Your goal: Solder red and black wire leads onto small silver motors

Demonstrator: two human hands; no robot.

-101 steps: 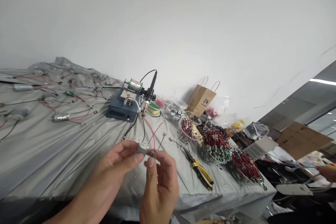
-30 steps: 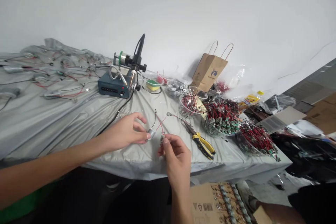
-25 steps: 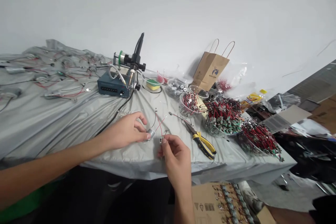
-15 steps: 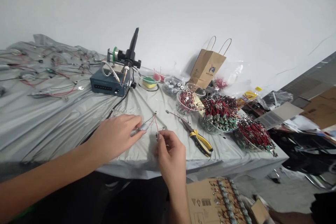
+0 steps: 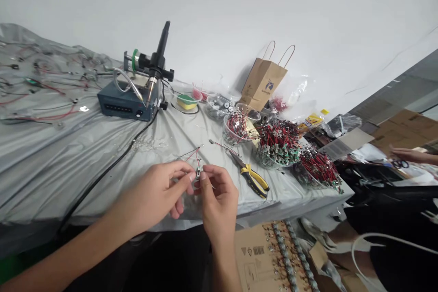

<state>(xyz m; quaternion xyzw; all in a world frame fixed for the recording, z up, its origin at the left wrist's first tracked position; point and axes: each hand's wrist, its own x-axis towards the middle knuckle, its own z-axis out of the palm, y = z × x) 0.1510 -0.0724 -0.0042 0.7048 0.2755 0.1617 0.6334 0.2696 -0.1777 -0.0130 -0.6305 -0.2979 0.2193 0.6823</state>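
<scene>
A small slide switch (image 5: 198, 172) with a metal casing is held up between my two hands over the grey-covered table (image 5: 164, 133). My right hand (image 5: 219, 194) pinches it from the right between thumb and fingers. From the left, my left hand (image 5: 167, 187) has its thumb and forefinger closed on the switch's edge. Thin red wires (image 5: 199, 157) run up from the switch to a small dark joint, where a dark wire also leads left behind my left hand. To the right of my hands lie yellow-and-black long-nose pliers (image 5: 255, 180) and a loose wired piece (image 5: 222, 146).
A soldering station (image 5: 125, 105) with its iron in a stand is at the back left. Tubs of red-and-black wired parts (image 5: 278, 143) line the right side, before a paper bag (image 5: 263, 84). Wired assemblies (image 5: 41, 82) lie far left. Another person's hand (image 5: 414, 155) shows at right.
My left hand has let go of a small grey cylinder and moved right to the switch. The switch has come into sight between my fingers. The view has shifted; another person's hand appears at right.
</scene>
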